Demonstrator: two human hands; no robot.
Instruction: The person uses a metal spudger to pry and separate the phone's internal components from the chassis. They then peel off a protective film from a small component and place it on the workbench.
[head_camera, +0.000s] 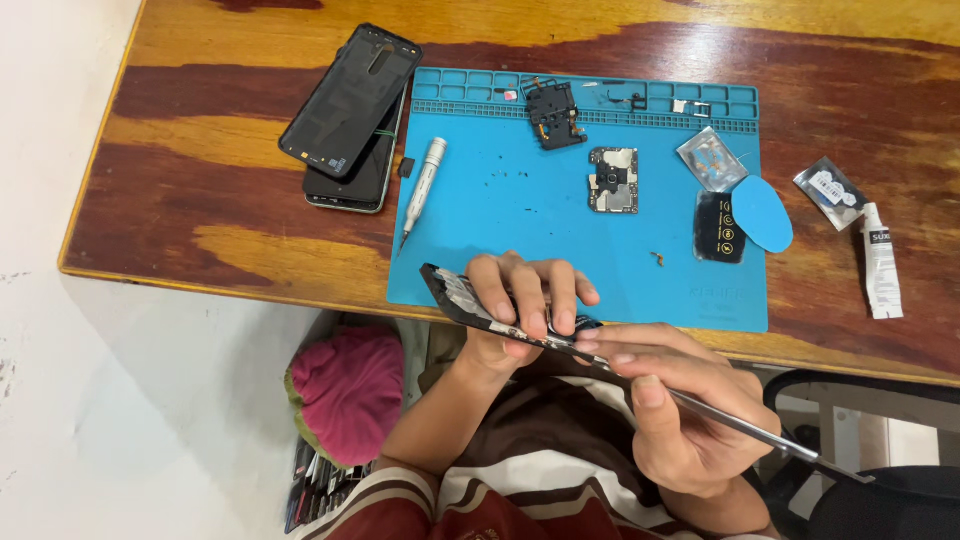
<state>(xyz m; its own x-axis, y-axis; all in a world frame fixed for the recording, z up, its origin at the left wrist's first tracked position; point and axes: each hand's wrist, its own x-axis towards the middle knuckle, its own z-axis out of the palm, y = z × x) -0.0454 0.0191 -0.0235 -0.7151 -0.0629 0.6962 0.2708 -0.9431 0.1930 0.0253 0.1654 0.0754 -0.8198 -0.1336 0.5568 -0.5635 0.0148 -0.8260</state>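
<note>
Blue repair mat lies on the wooden table. At its near edge the left hand clasps an opened phone body — long axis running left-far to right-near. From the right, the right hand pinches tweezers, tip seemingly touching the phone's right end.

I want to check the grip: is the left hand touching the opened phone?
Touching. The head view shows the left hand with its fingers wrapped over the opened phone.
</note>
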